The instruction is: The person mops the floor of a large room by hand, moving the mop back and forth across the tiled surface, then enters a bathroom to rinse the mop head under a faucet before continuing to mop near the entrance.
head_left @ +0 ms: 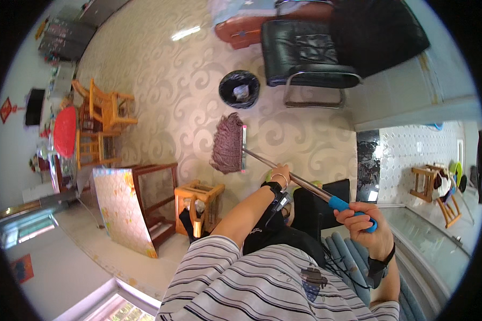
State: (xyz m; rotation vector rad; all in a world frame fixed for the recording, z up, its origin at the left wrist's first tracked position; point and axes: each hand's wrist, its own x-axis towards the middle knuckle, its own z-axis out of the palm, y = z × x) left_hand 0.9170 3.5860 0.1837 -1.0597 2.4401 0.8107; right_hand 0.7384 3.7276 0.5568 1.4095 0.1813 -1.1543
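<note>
A mop [228,143] with a shaggy purple-brown head lies on the patterned floor in front of me, its metal pole slanting back toward my right side. My left hand [280,174] is closed round the pole partway down. Higher up, the blue grip at the pole's end sits in my right hand [361,222], whose fingers wrap it. A black-lined waste bin [239,90] with something pale inside stands just beyond the mop head, apart from it.
A black leather chair [305,53] with metal legs is at the far right, beside a wooden piece of furniture [238,32]. To the left are a wooden stool [199,193], a dark wooden frame with a patterned board [124,203], and wooden chairs [110,109]. A doorway opens at right.
</note>
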